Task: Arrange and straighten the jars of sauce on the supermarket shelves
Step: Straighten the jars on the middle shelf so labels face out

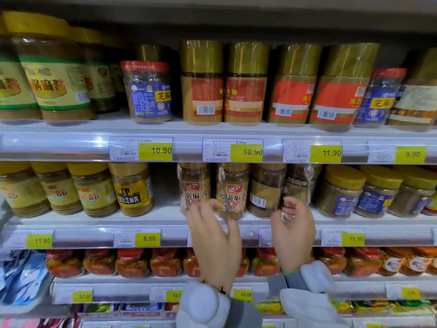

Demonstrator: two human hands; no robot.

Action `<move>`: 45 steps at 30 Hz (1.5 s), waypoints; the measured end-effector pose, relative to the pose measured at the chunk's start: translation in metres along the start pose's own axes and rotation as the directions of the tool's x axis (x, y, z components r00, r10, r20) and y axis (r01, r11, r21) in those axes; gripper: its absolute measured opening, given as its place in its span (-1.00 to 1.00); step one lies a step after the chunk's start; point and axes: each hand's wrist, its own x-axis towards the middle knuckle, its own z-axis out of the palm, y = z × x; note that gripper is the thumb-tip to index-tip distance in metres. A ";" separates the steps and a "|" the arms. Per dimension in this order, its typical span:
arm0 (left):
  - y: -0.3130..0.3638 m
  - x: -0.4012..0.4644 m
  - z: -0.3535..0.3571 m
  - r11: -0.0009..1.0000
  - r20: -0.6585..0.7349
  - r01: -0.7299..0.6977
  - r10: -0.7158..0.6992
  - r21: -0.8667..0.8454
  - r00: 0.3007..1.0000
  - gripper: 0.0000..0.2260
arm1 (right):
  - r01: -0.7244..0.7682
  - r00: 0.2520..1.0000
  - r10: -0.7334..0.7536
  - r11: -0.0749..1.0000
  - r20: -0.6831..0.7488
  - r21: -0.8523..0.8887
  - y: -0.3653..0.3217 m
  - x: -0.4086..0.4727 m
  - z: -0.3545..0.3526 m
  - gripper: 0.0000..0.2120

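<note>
Jars of sauce (233, 190) line the middle shelf (151, 220); left hand (214, 235) and right hand (293, 229) hover, fingers loosely curled, grasping nothing.

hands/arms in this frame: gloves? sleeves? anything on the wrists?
No gloves: both hands are bare. The left hand comes out of a pale grey-white puffy sleeve with a darker grey cuff, and a thin dark band with small brown beads sits at the wrist. The right hand has the same pale sleeve and grey cuff, with a thin green line at the wrist.
</note>
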 end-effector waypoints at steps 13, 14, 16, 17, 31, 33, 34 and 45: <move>0.024 -0.024 0.060 1.000 0.133 -0.017 0.016 0.000 0.991 -0.71 | 0.096 0.984 -0.073 0.986 0.165 -0.136 0.011 0.014 -0.004 -0.58; 0.026 -0.025 0.062 1.000 0.137 -0.003 0.002 0.010 0.991 -0.68 | 0.104 0.982 -0.080 0.985 0.169 -0.137 0.012 0.015 -0.004 -0.59; 0.027 -0.025 0.065 0.999 0.146 0.010 -0.015 0.039 0.989 -0.62 | 0.106 0.982 -0.082 0.984 0.168 -0.141 0.013 0.015 -0.006 -0.61; 0.026 -0.025 0.065 0.998 0.154 0.004 -0.013 0.059 0.988 -0.60 | 0.097 0.983 -0.074 0.985 0.166 -0.140 0.013 0.015 -0.006 -0.61; 0.029 -0.024 0.067 0.990 0.224 0.084 -0.108 0.114 0.969 -0.41 | -0.021 0.983 0.035 0.996 0.178 -0.082 0.008 0.017 -0.011 -0.62; 0.031 -0.022 0.066 0.987 0.258 0.141 -0.156 0.076 0.953 -0.43 | -0.060 0.982 0.069 0.997 0.178 -0.053 0.005 0.019 -0.014 -0.63; 0.032 -0.021 0.065 0.984 0.274 0.170 -0.180 0.059 0.945 -0.42 | -0.080 0.980 0.086 0.996 0.179 -0.042 0.003 0.020 -0.015 -0.63; 0.036 -0.019 0.062 0.964 0.293 0.265 -0.259 0.020 0.920 -0.46 | -0.145 0.975 0.148 0.989 0.164 -0.025 -0.004 0.020 -0.014 -0.62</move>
